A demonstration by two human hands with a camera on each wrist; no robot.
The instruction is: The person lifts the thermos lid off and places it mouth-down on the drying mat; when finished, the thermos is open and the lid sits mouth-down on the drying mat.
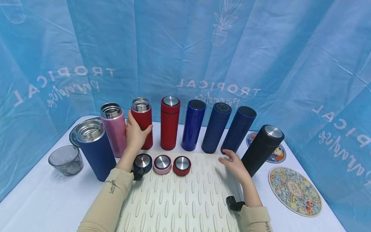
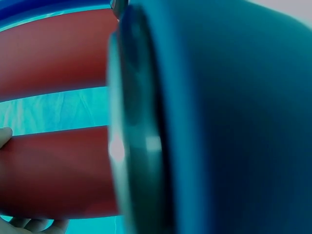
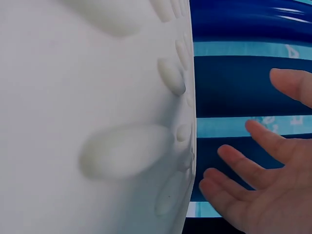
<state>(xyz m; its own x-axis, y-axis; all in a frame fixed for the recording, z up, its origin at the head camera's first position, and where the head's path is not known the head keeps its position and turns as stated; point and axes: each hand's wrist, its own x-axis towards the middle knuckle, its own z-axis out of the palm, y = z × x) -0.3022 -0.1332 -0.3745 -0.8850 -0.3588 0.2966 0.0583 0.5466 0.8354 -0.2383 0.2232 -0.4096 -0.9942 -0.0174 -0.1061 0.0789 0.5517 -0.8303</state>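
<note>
In the head view my left hand [image 1: 135, 137] grips a red thermos [image 1: 146, 129] without a lid, its steel neck bare on top. The thumb lies along one side of the thermos and the fingers reach round the other, as the left wrist view shows too. My right hand [image 1: 234, 166] hovers over the front of the ribbed mat, fingers spread and holding nothing, near a dark blue thermos [image 1: 237, 130]. Three loose lids lie in a row on the mat: a dark blue lid [image 1: 142, 162], a pink lid [image 1: 162, 163] and a red lid [image 1: 182, 165].
A lidless pink thermos [image 1: 116, 135] and a lidless blue thermos [image 1: 97, 154] stand left. Several lidded ones, including a red thermos [image 1: 169, 129] and a black thermos [image 1: 259, 151], stand right. A glass bowl [image 1: 67, 162], round coaster [image 1: 295, 191] and white mat [image 1: 174, 206] are around.
</note>
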